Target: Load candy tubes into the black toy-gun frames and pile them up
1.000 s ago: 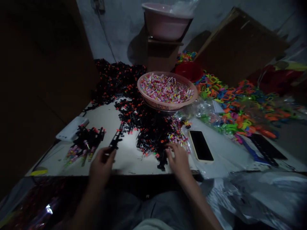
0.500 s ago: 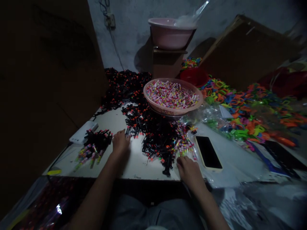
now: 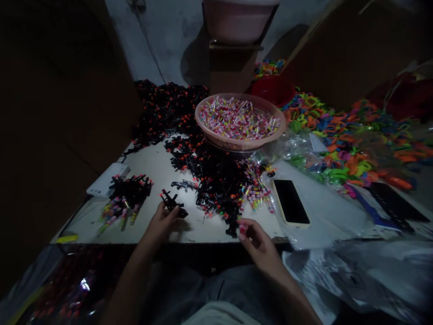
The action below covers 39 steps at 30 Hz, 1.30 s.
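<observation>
My left hand (image 3: pixel 160 224) is closed on a black toy gun (image 3: pixel 173 204) with an orange tip, just above the white tabletop (image 3: pixel 152 167). Whether more than one piece is in that grip, I cannot tell. Between thumb and fingers, my right hand (image 3: pixel 260 243) pinches a small pink-and-white candy tube (image 3: pixel 241 228) near the table's front edge. Beside it lies a heap of black toy guns (image 3: pixel 216 189), with loose candy tubes (image 3: pixel 255 192) at its right side. A single toy gun (image 3: pixel 184 185) lies on the white surface between the heap and my left hand.
A pink basin (image 3: pixel 233 143) full of candy tubes stands behind the heap. On the left, a bundle of guns and tubes (image 3: pixel 130 194) lies by a white power bank (image 3: pixel 108 179). A phone (image 3: pixel 291 202) rests on plastic at right, before colourful plastic pieces (image 3: pixel 341 153).
My left hand has lifted a toy gun off the table. My right hand has moved left from the loose tubes and now pinches one. The camera view has tilted down.
</observation>
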Tool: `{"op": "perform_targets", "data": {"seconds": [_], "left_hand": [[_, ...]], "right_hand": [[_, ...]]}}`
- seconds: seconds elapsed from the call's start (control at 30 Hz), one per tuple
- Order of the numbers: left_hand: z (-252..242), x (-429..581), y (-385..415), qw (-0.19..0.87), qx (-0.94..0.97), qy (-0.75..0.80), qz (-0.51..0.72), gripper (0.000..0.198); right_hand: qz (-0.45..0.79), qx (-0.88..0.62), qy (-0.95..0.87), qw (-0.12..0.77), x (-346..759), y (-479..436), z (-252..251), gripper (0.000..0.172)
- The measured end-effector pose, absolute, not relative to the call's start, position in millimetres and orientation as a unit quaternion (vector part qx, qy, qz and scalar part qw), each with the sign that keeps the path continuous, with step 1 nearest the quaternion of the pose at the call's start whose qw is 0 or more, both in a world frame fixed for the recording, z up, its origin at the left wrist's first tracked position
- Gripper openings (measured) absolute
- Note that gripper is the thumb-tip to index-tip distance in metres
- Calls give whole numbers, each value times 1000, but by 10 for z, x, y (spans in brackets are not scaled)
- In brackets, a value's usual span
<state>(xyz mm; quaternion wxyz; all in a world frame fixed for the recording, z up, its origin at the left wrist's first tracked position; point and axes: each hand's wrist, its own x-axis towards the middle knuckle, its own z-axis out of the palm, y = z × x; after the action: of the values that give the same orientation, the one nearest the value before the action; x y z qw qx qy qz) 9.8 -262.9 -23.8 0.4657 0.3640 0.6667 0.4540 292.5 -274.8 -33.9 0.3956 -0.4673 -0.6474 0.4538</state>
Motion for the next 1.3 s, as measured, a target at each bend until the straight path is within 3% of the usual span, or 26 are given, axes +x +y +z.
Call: {"op": "perform_targets", "data": {"seconds": [0.1, 0.2, 0.47, 0.67, 1.0, 1.3], "left_hand": [[-146, 491, -2865, 568, 255, 577, 529, 61], [-70, 795, -3006, 598, 220, 526, 563, 60], [-70, 971, -3159, 585, 170, 509, 608, 55], [18, 1029, -3189, 557, 172, 534, 612, 56], [86, 1085, -3238, 542, 192, 560, 597, 52], [17, 1127, -3208, 517, 182, 592, 591, 48]], "right_hand": [[435, -408, -698, 397, 2705, -2848, -242, 21], [430, -374, -706, 420, 2526, -2914, -189, 19], [359, -403, -716, 443, 2456, -3017, -193, 34], [336, -421, -685, 491, 2424, -3050, -256, 11], [371, -393, -703, 462, 2491, -3037, -194, 7], [125, -404, -800, 426, 2380, -3075, -268, 10]]}}
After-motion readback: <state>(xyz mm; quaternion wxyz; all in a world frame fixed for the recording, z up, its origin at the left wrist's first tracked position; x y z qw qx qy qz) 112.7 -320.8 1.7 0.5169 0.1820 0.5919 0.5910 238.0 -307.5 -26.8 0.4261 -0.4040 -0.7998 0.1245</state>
